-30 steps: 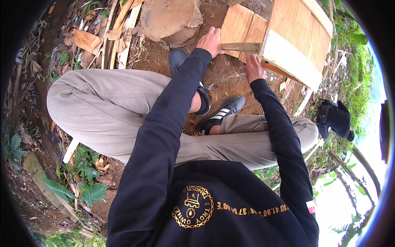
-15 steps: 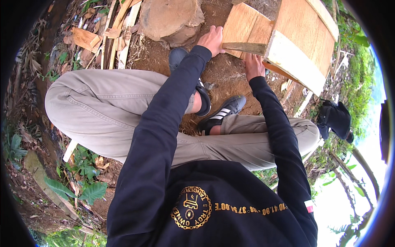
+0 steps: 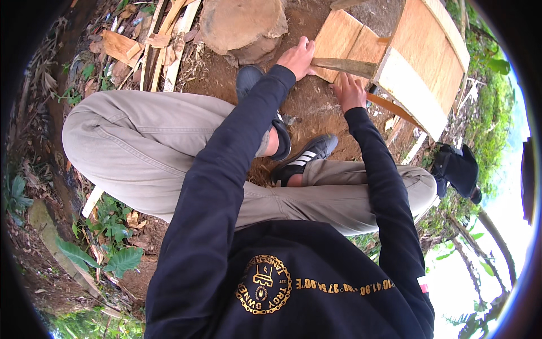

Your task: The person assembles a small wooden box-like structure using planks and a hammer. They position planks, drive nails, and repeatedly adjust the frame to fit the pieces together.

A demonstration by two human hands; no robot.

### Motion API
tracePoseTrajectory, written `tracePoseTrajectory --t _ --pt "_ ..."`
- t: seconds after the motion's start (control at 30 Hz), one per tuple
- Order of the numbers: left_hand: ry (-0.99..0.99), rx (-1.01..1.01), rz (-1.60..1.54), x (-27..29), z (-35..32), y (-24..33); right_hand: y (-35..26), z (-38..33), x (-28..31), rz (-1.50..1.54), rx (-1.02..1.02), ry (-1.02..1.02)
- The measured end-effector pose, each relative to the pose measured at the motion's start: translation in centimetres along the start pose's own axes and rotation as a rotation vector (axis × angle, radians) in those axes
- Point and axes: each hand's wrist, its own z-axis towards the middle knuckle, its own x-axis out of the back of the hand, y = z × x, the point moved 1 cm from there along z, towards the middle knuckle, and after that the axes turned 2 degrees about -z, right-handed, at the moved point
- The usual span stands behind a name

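A half-built piece of wooden furniture with plywood panels and plank legs lies on its side on the dirt at the upper right. My left hand is closed at the near left corner, its fingers around the end of a leg and the edge of a flat board. Just right of it, my right hand grips the board's lower edge beneath that leg, thumb toward the left hand. The fingertips of both hands are partly hidden by the wood.
A cut tree stump stands left of the furniture. Farther left lie wood strips and an offcut among leaves. My crossed legs and shoes are close below my hands. A black bundle is at the right.
The furniture and the stump sit slightly farther right in view. My hands keep to the same board and leg, with the right hand's fingers shifted a little along the edge.
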Motion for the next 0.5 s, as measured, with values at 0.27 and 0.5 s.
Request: tracePoseTrajectory --t 0.27,0.5 --pt "-0.007 -0.012 -0.042 -0.1 -0.2 -0.9 -0.4 0.0 0.7 0.087 0.039 0.13" --pt "-0.001 -0.009 -0.115 -0.6 -0.6 -1.9 0.2 0.3 0.3 0.278 -0.128 0.043"
